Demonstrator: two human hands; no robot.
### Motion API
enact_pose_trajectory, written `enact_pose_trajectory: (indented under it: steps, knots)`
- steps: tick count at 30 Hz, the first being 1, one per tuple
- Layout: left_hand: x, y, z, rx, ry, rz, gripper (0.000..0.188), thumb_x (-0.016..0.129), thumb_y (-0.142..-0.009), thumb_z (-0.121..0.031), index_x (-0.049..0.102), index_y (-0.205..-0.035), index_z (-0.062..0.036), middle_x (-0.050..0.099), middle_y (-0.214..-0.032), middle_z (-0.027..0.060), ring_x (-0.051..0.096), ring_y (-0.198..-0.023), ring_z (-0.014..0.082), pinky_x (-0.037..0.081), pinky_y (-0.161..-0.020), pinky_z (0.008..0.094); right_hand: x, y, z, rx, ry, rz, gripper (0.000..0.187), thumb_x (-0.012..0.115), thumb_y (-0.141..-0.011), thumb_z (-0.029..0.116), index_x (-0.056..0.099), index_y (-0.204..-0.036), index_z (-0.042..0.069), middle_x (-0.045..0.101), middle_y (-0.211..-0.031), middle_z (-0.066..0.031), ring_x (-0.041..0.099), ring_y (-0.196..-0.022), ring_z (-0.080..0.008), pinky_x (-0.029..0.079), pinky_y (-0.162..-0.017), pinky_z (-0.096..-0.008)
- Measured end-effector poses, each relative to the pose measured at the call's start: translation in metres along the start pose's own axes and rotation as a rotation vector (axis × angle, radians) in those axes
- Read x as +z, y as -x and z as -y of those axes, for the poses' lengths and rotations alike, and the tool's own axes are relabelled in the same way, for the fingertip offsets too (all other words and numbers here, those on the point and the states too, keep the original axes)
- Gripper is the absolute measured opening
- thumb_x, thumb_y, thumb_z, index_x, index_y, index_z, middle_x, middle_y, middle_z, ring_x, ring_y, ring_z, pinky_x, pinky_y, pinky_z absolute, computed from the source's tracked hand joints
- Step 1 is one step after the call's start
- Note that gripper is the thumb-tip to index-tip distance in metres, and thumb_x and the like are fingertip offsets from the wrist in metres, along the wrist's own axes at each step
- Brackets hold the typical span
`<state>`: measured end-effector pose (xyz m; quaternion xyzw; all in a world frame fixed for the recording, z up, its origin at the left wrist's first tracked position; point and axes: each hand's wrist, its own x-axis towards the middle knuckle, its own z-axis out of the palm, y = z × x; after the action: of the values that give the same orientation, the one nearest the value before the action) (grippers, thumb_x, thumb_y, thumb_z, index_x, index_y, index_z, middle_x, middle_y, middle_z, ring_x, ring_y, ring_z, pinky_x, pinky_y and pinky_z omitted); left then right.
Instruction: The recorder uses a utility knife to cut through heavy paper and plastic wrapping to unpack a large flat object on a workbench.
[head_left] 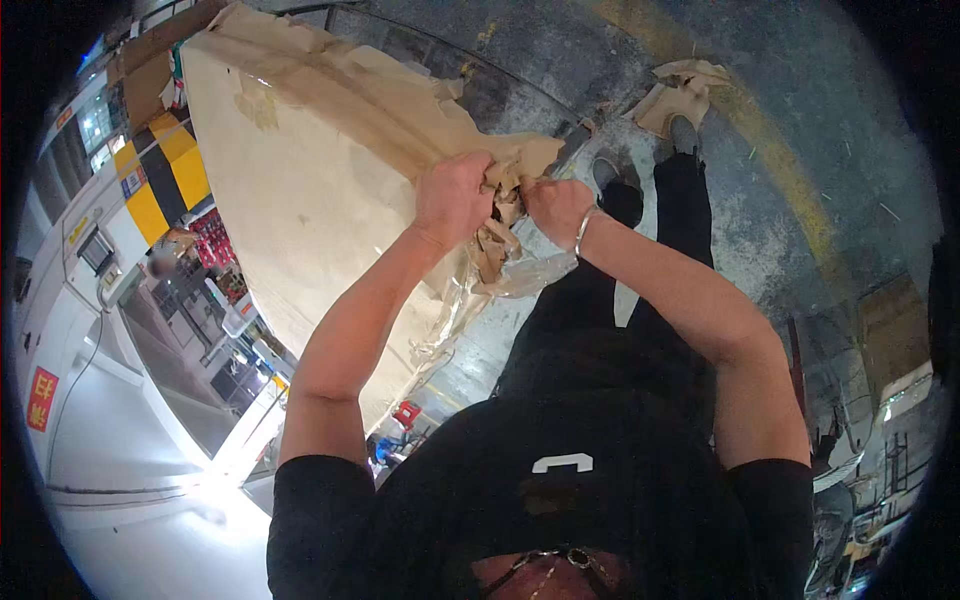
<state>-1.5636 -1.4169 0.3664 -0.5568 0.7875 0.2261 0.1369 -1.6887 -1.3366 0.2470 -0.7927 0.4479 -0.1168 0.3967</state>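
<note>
- Here, I see left hand [456, 198] and right hand [560, 208], fingers closed, gripping crumpled brown paper [492, 252].
- Done: edge [428, 98] torn ragged.
- Remaining untorn: broad face [290, 190], apparently.

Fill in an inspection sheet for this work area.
Surface: grey floor, blotchy, with a worn yellow line.
Things in hand: large piece covered in brown paper, torn and crumpled at the edge; clear film hangs beside it.
Clutter: paper scrap by the shoes.
Hands: left and right both grip the crumpled paper.
Cables: thin dark cable on the white machine.
Surroundings: machine at left, yellow-and-black block, cardboard at right.
</note>
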Motion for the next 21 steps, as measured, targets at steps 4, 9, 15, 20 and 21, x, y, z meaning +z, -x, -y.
enact_pose_trajectory:
  steps: [4,9,15,20,21]
  knots:
    - [-0.006,0.009,0.003,-0.013,0.055,-0.024,0.017,0.059,-0.068,-0.011,0.06,-0.084,-0.007,0.061,-0.075,0.0156,0.059,-0.073,0.0354,0.047,-0.061,0.0417,-0.014,0.029,0.008,0.155,-0.076,0.164,0.012,0.047,-0.08,0.015,0.052,-0.087,0.005,0.063,-0.07,-0.0108,0.064,-0.064,-0.0264,0.049,-0.052,-0.0428]
    - [-0.003,0.004,0.002,-0.038,0.065,0.036,0.019,0.058,-0.067,-0.009,0.06,-0.086,-0.0071,0.061,-0.075,0.0164,0.059,-0.072,0.0355,0.047,-0.062,0.042,0.019,0.014,-0.011,0.12,-0.032,-0.06,0.009,0.047,-0.081,0.014,0.052,-0.084,0.008,0.061,-0.063,-0.0099,0.062,-0.056,-0.0255,0.048,-0.047,-0.039]
    - [-0.007,0.003,-0.001,-0.052,0.066,0.074,0.016,0.057,-0.067,-0.01,0.059,-0.082,-0.0083,0.061,-0.076,0.0145,0.059,-0.071,0.0353,0.046,-0.062,0.0437,0.026,0.0,-0.018,0.139,0.05,0.013,0.01,0.047,-0.083,0.014,0.054,-0.088,0.007,0.062,-0.066,-0.0086,0.061,-0.057,-0.0254,0.048,-0.045,-0.0374]
    - [-0.004,0.007,0.005,-0.085,0.068,0.032,0.016,0.058,-0.068,-0.013,0.058,-0.083,-0.0075,0.061,-0.077,0.015,0.059,-0.073,0.0357,0.046,-0.062,0.0436,0.035,0.039,-0.028,0.121,-0.003,-0.01,0.012,0.048,-0.082,0.012,0.051,-0.091,0.005,0.061,-0.067,-0.0108,0.063,-0.062,-0.0279,0.048,-0.048,-0.0391]
    - [-0.002,0.009,0.007,-0.079,0.093,-0.007,0.017,0.058,-0.068,-0.015,0.058,-0.083,-0.0068,0.061,-0.078,0.0154,0.059,-0.074,0.0357,0.046,-0.062,0.0436,0.037,0.041,-0.035,0.147,-0.035,-0.018,0.012,0.048,-0.082,0.012,0.051,-0.092,0.004,0.062,-0.068,-0.0117,0.063,-0.063,-0.0286,0.049,-0.049,-0.0398]
